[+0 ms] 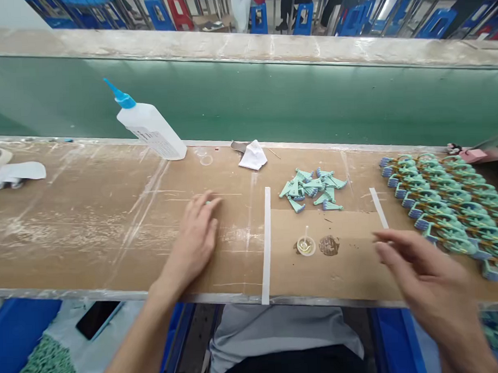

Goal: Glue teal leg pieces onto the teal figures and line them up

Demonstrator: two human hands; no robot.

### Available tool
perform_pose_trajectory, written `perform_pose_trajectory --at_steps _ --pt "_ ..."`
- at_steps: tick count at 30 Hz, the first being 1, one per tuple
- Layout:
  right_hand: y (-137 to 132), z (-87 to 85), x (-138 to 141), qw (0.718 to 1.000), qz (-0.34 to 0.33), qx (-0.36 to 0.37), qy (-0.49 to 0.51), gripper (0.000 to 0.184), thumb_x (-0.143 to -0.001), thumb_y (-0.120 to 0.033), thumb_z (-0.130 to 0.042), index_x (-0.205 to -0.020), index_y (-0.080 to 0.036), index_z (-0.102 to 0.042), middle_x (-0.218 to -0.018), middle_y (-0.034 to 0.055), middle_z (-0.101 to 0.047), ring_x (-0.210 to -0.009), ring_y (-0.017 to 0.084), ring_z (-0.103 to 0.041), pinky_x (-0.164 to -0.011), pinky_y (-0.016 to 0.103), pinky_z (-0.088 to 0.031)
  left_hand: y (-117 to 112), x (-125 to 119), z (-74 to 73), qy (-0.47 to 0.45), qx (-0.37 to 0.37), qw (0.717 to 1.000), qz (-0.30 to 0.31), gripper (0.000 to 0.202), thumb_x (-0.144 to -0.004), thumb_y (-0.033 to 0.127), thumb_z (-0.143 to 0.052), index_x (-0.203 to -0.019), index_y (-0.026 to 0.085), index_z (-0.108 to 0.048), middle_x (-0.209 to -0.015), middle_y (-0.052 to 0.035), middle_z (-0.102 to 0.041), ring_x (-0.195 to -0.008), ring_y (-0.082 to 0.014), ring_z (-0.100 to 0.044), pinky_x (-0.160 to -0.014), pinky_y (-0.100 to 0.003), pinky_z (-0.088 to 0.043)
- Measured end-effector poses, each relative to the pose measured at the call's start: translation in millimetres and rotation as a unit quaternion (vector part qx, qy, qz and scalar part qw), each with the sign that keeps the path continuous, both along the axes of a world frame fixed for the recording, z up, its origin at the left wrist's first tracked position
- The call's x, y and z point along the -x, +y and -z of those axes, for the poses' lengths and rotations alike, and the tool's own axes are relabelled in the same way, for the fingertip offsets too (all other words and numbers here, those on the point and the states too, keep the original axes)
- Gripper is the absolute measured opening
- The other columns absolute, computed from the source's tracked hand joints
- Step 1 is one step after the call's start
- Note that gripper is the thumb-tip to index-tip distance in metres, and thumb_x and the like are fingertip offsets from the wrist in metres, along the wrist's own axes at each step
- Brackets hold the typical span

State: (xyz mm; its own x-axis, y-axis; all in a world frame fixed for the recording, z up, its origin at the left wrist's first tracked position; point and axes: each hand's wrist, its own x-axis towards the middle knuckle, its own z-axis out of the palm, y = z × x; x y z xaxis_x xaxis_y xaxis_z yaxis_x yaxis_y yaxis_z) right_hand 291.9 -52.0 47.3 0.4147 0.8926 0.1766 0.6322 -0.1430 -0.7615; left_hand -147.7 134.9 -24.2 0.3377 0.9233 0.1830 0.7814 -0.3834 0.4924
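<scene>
My left hand (195, 232) rests low on the cardboard-covered table with its fingers curled together. A bit of a small green piece (209, 202) shows at its fingertips; most of it is hidden. Over the right side of the table hovers my right hand (427, 278), slightly blurred, thumb and index finger a little apart and nothing visible between them. Between the hands lies a loose pile of green plastic pieces with blue ends (314, 185). Nearer to me stands a small clear cup (306, 246) of liquid with a thin stick in it.
Rows of green-and-blue assembled parts (449, 206) fill the right side. White tape strips (266, 246) mark the table. A white bottle with a blue nozzle (155, 130) leans at the back, left of a crumpled white cloth (254, 155). A phone (97, 318) lies below the edge.
</scene>
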Motion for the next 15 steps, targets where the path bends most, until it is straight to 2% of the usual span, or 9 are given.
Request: perform_pose_trajectory --at_steps 2,4,7,9,12,15 --pt "20.1 10.0 32.7 0.998 -0.066 0.018 0.001 0.025 -0.116 -0.049 -0.079 -0.128 -0.029 -0.088 -0.108 0.0049 -0.083 -0.093 0.025 -0.077 -0.084 0.038 -0.059 -19.9 -35.6 -6.9 -0.010 0.024 0.999 0.035 0.053 -0.122 0.026 -0.043 -0.173 0.026 -0.059 -0.193 -0.0121 -0.049 -0.187 -0.0338 -0.034 -0.154 -0.066 -0.028" --pt "39.8 16.0 60.0 0.994 -0.109 0.015 0.002 0.025 -0.118 -0.046 -0.075 -0.130 -0.028 -0.086 -0.108 0.0047 -0.081 -0.088 0.023 -0.074 -0.084 0.038 -0.058 -32.7 -54.9 -13.7 -0.032 0.032 0.998 0.054 0.057 -0.121 0.024 -0.048 -0.178 0.029 -0.053 -0.194 -0.0126 -0.048 -0.186 -0.0338 -0.036 -0.153 -0.066 -0.032" --pt "63.9 21.8 82.1 0.990 -0.144 0.005 -0.004 0.027 -0.118 -0.045 -0.075 -0.132 -0.025 -0.085 -0.109 0.0057 -0.079 -0.077 0.020 -0.068 -0.076 0.037 -0.056 -42.2 -56.9 -21.2 -0.071 0.024 0.997 0.028 0.074 -0.113 0.029 -0.070 -0.183 0.031 -0.043 -0.194 -0.0148 -0.045 -0.183 -0.0365 -0.041 -0.150 -0.064 -0.036" --pt "73.2 24.0 86.5 0.987 -0.161 0.001 -0.007 0.025 -0.118 -0.045 -0.074 -0.125 -0.024 -0.086 -0.110 0.0061 -0.079 -0.074 0.019 -0.067 -0.072 0.036 -0.054 -47.2 -49.8 -24.2 -0.076 0.008 0.997 -0.014 0.080 -0.107 0.038 -0.084 -0.178 0.031 -0.048 -0.186 -0.0157 -0.053 -0.175 -0.0394 -0.051 -0.146 -0.064 -0.043" --pt "74.4 21.1 85.3 0.983 -0.184 -0.005 -0.013 0.025 -0.119 -0.041 -0.073 -0.108 -0.025 -0.087 -0.106 0.0065 -0.080 -0.078 0.020 -0.070 -0.073 0.036 -0.053 -57.2 -42.9 -26.8 -0.054 -0.016 0.996 -0.072 0.060 -0.106 0.049 -0.087 -0.158 0.029 -0.066 -0.159 -0.0147 -0.073 -0.151 -0.0405 -0.070 -0.130 -0.060 -0.057" --pt "65.3 12.3 79.8 0.978 -0.208 0.007 -0.032 0.025 -0.120 -0.039 -0.073 -0.104 -0.026 -0.088 -0.103 0.0065 -0.079 -0.087 0.023 -0.073 -0.076 0.038 -0.053 -65.7 -45.6 -31.4 -0.018 -0.010 0.996 -0.092 0.033 -0.112 0.050 -0.079 -0.137 0.029 -0.077 -0.137 -0.0103 -0.084 -0.127 -0.0375 -0.080 -0.107 -0.051 -0.063"
